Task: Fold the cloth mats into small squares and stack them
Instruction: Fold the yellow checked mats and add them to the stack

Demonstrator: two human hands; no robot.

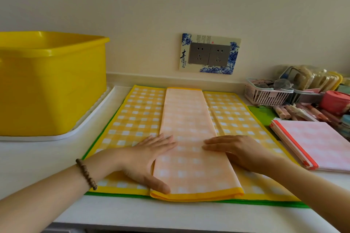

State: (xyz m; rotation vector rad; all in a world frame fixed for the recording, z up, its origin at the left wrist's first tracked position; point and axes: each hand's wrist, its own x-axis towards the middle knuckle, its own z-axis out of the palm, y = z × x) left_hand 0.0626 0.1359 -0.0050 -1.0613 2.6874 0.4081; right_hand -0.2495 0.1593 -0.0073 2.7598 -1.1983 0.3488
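Note:
A yellow checked cloth mat, folded into a long narrow strip (187, 128), lies lengthwise on top of another yellow checked mat (140, 115) spread flat on the counter. A green edge (265, 203) of a further mat shows beneath. My left hand (149, 159) lies flat on the strip's left edge, thumb near its front corner. My right hand (236, 149) presses flat on the strip's right edge. At the right sits a folded pink checked mat (318, 143) with red edges, a square pile.
A big yellow plastic tub (51, 81) stands on a white tray (91, 117) at the left. A pink basket (265, 94), pens and small containers (335, 102) crowd the back right. A wall socket (209, 54) is behind. The counter's front edge (170, 225) is near.

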